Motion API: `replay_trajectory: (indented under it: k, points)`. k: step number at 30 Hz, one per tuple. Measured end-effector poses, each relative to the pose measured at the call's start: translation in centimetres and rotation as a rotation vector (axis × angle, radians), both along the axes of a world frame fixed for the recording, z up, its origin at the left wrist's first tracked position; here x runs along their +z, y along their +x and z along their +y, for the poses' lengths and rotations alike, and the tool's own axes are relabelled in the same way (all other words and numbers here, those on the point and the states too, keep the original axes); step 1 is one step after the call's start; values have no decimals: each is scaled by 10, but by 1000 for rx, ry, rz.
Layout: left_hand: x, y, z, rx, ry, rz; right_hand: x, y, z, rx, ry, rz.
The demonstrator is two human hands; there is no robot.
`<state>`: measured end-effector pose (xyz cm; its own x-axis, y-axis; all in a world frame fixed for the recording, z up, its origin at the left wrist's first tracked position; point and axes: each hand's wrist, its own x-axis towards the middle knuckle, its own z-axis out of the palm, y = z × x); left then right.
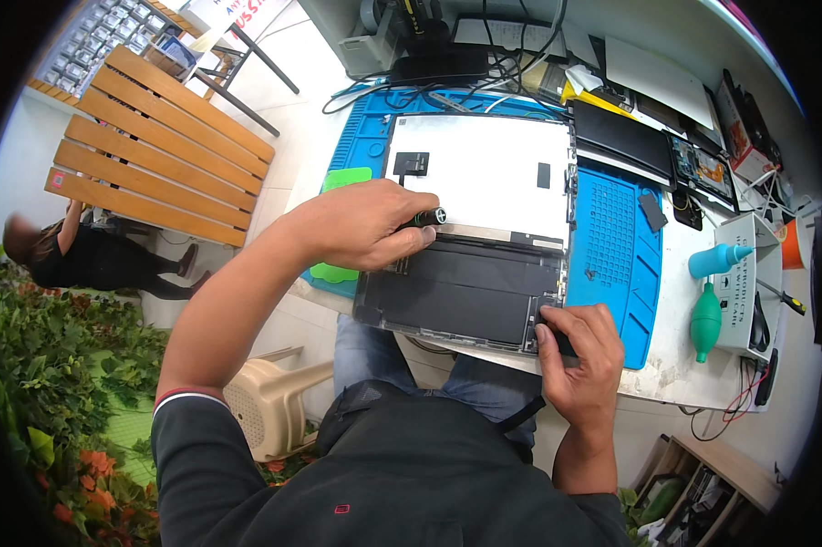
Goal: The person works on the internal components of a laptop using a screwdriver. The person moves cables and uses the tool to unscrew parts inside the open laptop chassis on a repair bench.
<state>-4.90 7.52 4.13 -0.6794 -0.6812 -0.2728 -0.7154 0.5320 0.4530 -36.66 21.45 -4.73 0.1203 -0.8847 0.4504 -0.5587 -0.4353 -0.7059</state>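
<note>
An opened tablet lies across the blue work mat, its black battery side nearest me. Its screen panel is folded away beyond, with the pale back facing up. My left hand is closed round a screwdriver with a dark handle, over the tablet's left part. The screwdriver's tip is hidden under that hand. At the tablet's near right corner, my right hand is closed, thumb and fingers gripping the edge.
Right of the mat stand a green air blower, a light-blue bottle and a white box. Cables tangle along the back. A green pad lies at left. Beyond a slatted wooden panel, another person stands.
</note>
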Motion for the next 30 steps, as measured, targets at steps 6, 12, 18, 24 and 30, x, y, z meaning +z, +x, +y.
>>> replay_trajectory:
  k: [6, 12, 18, 24, 30]
  points:
    - [-1, 3, 1, 6, 9, 11, -3, 2, 1, -20, 29, 12]
    - [0, 10, 1, 35, 20, 105, -2, 2, 1, -26, 43, 10]
    - [-5, 32, 10, 237, 168, 409, 1, 4, 1, -17, 36, 38]
    - [-15, 91, 24, 314, -160, 844, 28, 10, -6, 34, -21, 147]
    - [-53, 117, 65, 614, 4, 1256, 82, 62, -39, 474, 606, 57]
